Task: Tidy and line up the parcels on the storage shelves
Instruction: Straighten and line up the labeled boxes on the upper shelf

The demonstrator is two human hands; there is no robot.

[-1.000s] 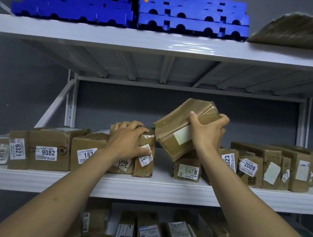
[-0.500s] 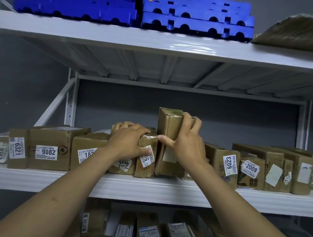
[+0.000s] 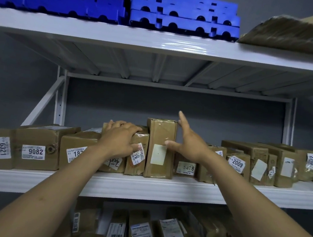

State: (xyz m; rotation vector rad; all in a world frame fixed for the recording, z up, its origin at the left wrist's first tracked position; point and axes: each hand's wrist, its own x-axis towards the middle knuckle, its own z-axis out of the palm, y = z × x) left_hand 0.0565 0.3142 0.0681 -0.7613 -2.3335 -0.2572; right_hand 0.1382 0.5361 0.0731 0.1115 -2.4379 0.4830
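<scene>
Standing on end at the front edge of the middle shelf [image 3: 146, 187], about midway along it, the tall taped parcel [image 3: 160, 133] rises above every neighbour in the row. The short labelled parcel [image 3: 138, 164] touches its left side, and the 5428 parcel [image 3: 186, 168] sits just beside it on the right, set lower and partly hidden.

The person's right grip [image 3: 187, 143] is spread wide and holds nothing. Its fingers [image 3: 182, 120] are straight and point up past the tall parcel's top right corner, with the thumb at the front face; whether it touches I cannot tell. The left grip [image 3: 120, 139] is clamped over the top front edge of the short labelled parcel, fingers lying across the top and thumb down on its label, which looks like bracing the row.

The tall parcel is stiff brown cardboard wrapped in glossy tape, so it probably keeps its shape but may be slick under the fingers. It seems light to moderate in weight. Being narrow and upright, it could tip backward or to the right, where the support is lower. The best hold is likely across the two broad side faces near the top, or flat palms pushing its front flush with the labels along the shelf's front edge.
</scene>
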